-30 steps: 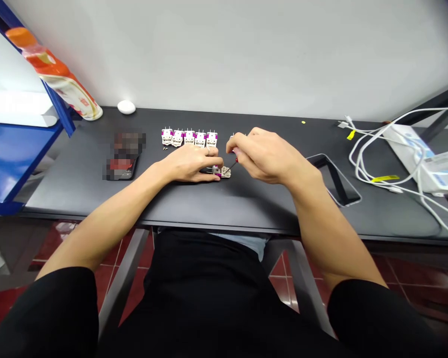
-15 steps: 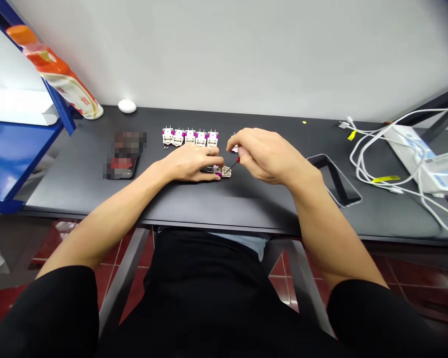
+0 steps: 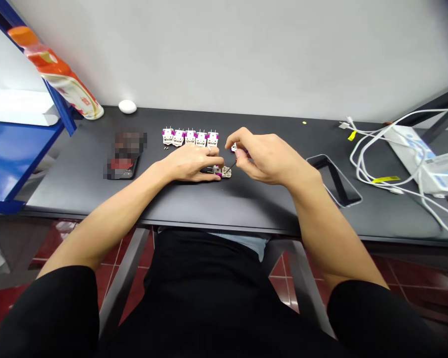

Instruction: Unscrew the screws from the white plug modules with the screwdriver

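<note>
A small white-and-purple plastic part with metal pins (image 3: 226, 172) lies on the dark table. My left hand (image 3: 192, 162), with a ring on one finger, is closed on its left side and presses it down. My right hand (image 3: 263, 155) pinches a screwdriver (image 3: 231, 166) whose thin shaft slants down to the part's right end; most of its handle is hidden by my fingers. Behind my left hand stands a row of several similar white-and-purple parts (image 3: 190, 135). Another such part (image 3: 234, 147) is partly covered by my right hand. Tiny screws (image 3: 166, 147) lie left of the row.
A phone (image 3: 123, 166), partly blurred, is at the left, with a white rounded object (image 3: 127, 106) behind it and an orange bottle (image 3: 65, 74) by the blue shelf. At the right are a clear-edged phone case (image 3: 336, 180), white cables (image 3: 362, 154) and a white box (image 3: 414, 154).
The fingers of my right hand have shifted on the screwdriver, hiding its red handle and spreading a little. My left hand and the part stay in place.
</note>
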Motion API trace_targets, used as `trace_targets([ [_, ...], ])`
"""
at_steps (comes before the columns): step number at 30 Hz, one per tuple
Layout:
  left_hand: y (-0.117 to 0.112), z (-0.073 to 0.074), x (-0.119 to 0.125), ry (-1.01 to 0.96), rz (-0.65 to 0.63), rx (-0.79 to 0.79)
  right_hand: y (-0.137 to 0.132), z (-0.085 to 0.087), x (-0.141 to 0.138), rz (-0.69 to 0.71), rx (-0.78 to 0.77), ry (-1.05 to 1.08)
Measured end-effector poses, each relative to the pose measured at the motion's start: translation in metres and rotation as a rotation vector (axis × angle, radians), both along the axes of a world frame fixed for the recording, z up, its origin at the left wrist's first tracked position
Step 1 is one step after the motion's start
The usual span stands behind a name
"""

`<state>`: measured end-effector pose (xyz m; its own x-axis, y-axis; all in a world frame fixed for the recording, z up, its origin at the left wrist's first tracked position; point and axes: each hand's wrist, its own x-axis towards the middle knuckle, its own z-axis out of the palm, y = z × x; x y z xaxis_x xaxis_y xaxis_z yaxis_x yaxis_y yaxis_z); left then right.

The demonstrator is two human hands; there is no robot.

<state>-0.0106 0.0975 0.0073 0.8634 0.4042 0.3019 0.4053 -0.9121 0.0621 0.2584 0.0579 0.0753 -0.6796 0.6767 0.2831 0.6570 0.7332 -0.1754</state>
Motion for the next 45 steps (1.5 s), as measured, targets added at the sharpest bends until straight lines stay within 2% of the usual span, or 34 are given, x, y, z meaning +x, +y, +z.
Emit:
trace_targets([
  [7,0.0004,0.0009,-0.0001,0.030,-0.002,0.028,0.0012,-0.0014,0.0034,0.118,0.057,0.034],
  [13,0.0006,-0.0006,-0.0002,0.013,-0.002,0.022,0.0025,-0.0040,0.0009,0.026,0.079,-0.001],
  [19,-0.0008,0.0010,0.0005,0.025,0.013,0.010,0.0034,-0.0041,0.0030,0.108,0.108,0.020],
  [25,0.0006,-0.0008,0.0002,0.014,0.007,0.007,0.0046,-0.0045,0.0026,0.022,0.094,-0.030],
  [34,-0.0003,0.0002,0.0007,0.025,0.011,0.025,0.0023,-0.0023,0.0019,0.085,0.057,0.059],
  [40,-0.0006,0.0010,0.0006,0.016,0.010,0.002,0.0017,0.0012,0.0010,0.013,0.037,-0.021],
  [45,-0.0004,0.0005,0.0000,0.007,0.001,0.016,0.0032,-0.0025,0.0032,0.018,0.082,-0.003],
])
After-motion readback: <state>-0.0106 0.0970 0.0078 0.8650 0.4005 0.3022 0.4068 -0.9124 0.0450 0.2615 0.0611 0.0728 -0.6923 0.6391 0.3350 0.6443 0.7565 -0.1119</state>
